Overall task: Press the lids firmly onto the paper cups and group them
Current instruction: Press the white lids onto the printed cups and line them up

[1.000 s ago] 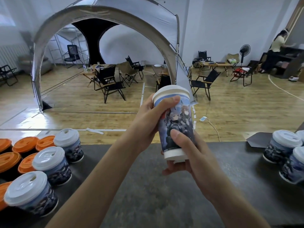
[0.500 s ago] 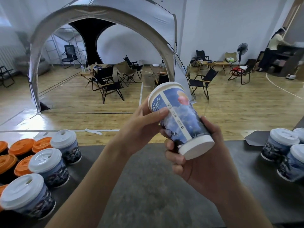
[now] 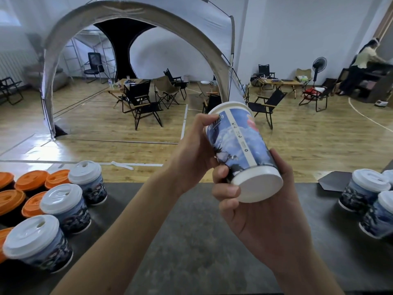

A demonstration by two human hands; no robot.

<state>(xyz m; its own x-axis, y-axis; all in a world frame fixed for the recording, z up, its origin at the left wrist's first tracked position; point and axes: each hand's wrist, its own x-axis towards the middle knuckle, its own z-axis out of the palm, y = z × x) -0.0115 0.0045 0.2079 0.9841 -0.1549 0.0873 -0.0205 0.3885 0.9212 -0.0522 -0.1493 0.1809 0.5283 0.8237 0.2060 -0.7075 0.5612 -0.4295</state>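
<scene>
Above the worktop (image 3: 191, 241) the paper cup (image 3: 240, 143) hangs tilted, white base toward the camera and lid (image 3: 225, 105) away, with the left hand (image 3: 191, 150) curled round its lid end and the right hand (image 3: 255, 220) gripping its base.
</scene>
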